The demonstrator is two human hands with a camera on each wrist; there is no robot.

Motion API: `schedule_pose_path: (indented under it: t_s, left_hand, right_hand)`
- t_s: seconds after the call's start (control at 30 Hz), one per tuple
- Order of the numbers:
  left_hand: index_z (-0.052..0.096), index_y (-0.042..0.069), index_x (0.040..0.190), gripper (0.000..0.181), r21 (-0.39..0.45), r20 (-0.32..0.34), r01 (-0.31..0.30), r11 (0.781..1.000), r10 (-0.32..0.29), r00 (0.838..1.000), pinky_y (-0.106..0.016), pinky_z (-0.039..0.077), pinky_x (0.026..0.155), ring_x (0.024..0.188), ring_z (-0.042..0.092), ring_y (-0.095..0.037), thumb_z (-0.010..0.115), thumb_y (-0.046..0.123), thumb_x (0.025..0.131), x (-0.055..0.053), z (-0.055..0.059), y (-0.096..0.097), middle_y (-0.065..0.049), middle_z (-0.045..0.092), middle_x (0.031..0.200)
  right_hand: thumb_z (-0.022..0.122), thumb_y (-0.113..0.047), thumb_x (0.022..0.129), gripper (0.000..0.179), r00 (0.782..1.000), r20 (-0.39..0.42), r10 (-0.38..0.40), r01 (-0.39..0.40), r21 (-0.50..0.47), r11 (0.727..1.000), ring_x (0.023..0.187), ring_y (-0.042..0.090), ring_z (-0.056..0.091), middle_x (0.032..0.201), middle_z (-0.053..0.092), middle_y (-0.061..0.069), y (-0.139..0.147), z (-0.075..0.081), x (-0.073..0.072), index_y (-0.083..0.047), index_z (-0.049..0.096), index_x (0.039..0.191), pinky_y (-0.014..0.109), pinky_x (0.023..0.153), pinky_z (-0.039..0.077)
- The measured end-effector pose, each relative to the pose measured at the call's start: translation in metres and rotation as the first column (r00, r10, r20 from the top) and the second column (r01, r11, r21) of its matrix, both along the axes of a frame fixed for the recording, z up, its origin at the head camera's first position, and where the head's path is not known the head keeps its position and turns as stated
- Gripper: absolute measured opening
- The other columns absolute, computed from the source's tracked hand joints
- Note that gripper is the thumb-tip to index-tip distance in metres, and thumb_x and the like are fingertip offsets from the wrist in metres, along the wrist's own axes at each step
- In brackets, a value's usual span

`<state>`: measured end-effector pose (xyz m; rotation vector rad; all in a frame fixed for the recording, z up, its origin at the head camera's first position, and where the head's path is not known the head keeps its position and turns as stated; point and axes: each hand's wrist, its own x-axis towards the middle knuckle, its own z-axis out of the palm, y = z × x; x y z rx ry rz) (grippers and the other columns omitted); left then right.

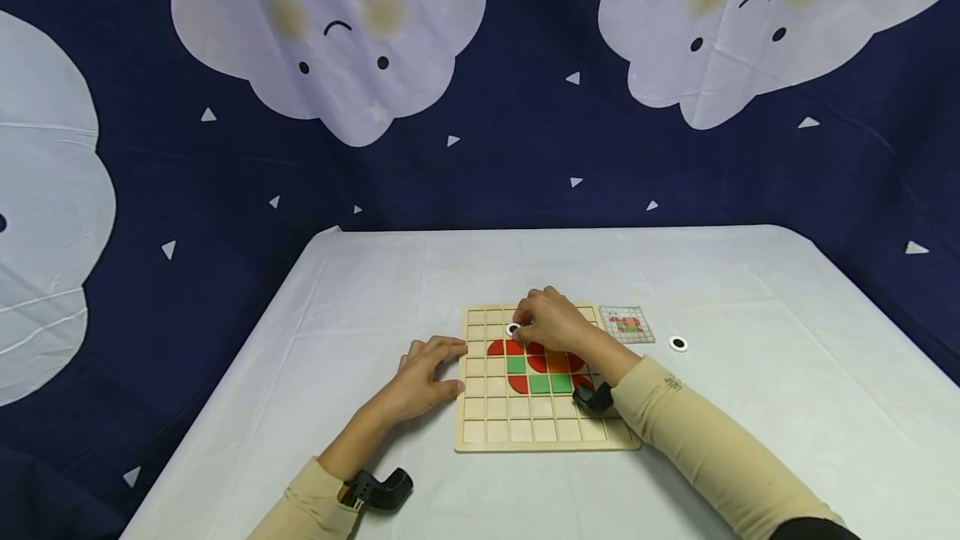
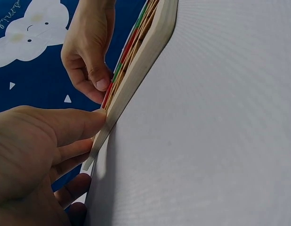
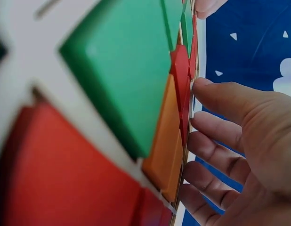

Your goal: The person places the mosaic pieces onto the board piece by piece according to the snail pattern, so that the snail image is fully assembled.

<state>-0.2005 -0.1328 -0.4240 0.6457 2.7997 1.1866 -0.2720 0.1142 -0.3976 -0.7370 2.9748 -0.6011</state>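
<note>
A wooden grid board (image 1: 495,432) lies on the table, with red, orange and green pieces in its middle cells. My right hand (image 1: 553,322) is over the upper part of the board, thumb and forefinger pinching a round white eye piece (image 1: 513,329) with a black centre. It sits just above the red quarter-round pieces (image 1: 504,347). In the right wrist view, the green square (image 3: 122,70) and orange piece (image 3: 164,141) show close up. My left hand (image 1: 426,377) touches the board's left edge with thumb and extended fingers, seen also in the left wrist view.
A second round eye piece (image 1: 678,343) lies on the white table to the right. A small pattern card (image 1: 627,324) with a coloured grid picture is beside the board's upper right corner. Behind the table (image 1: 390,273) hangs a dark blue cloth (image 1: 525,165) with clouds.
</note>
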Motion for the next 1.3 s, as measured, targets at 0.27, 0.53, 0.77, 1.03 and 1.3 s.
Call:
schedule_pose_path:
  t_s: [0.27,0.53,0.77,1.03,1.3]
  left_hand:
    - [0.059,0.009,0.125,0.049,-0.011,0.028,-0.009,1.000,0.010,1.000,-0.032,0.023,0.083,0.105,0.038,-0.015,0.071,0.013,0.078,-0.001,0.000,0.001,0.002,0.053,0.134]
    - [0.059,0.009,0.126,0.049,-0.024,0.027,-0.009,1.000,0.010,1.000,-0.032,0.023,0.083,0.105,0.038,-0.015,0.071,0.013,0.079,-0.002,0.001,0.002,0.002,0.053,0.134]
    - [0.059,0.009,0.125,0.049,-0.013,0.029,-0.017,1.000,0.017,0.999,-0.032,0.023,0.083,0.103,0.038,-0.015,0.071,0.012,0.078,-0.002,0.001,0.001,0.001,0.053,0.134]
    - [0.060,0.010,0.124,0.048,-0.012,0.019,-0.017,1.000,0.017,1.000,-0.032,0.024,0.083,0.104,0.038,-0.015,0.071,0.012,0.078,-0.001,0.000,0.000,0.001,0.053,0.133]
    - [0.060,0.010,0.124,0.048,-0.017,0.029,-0.020,1.000,0.021,0.999,-0.033,0.024,0.084,0.104,0.038,-0.015,0.072,0.012,0.077,0.000,0.000,0.000,0.002,0.054,0.133]
  right_hand:
    - [0.073,-0.030,0.080,0.021,1.000,-0.003,-0.013,0.013,-0.039,0.999,0.086,0.017,0.047,0.091,0.061,-0.001,0.005,0.001,0.001,-0.015,0.072,0.096,0.033,0.076,0.040]
    - [0.071,-0.028,0.083,0.030,0.998,-0.018,-0.064,0.062,-0.125,0.990,0.094,0.022,0.050,0.098,0.063,0.005,0.041,0.018,0.011,-0.008,0.070,0.105,0.039,0.080,0.043]
    - [0.071,-0.027,0.082,0.030,0.983,-0.027,-0.182,0.177,-0.130,0.976,0.094,0.026,0.051,0.100,0.062,0.008,0.095,0.023,0.026,-0.008,0.070,0.106,0.037,0.077,0.040]
    - [0.069,-0.028,0.083,0.032,0.959,-0.036,-0.283,0.278,-0.097,0.956,0.094,0.028,0.051,0.102,0.063,0.012,0.149,0.016,0.045,-0.006,0.068,0.106,0.037,0.074,0.038]
    - [0.070,-0.026,0.080,0.036,0.942,-0.001,-0.336,0.336,-0.053,0.940,0.091,0.027,0.051,0.101,0.064,0.016,0.182,0.005,0.056,-0.003,0.067,0.108,0.035,0.072,0.036]
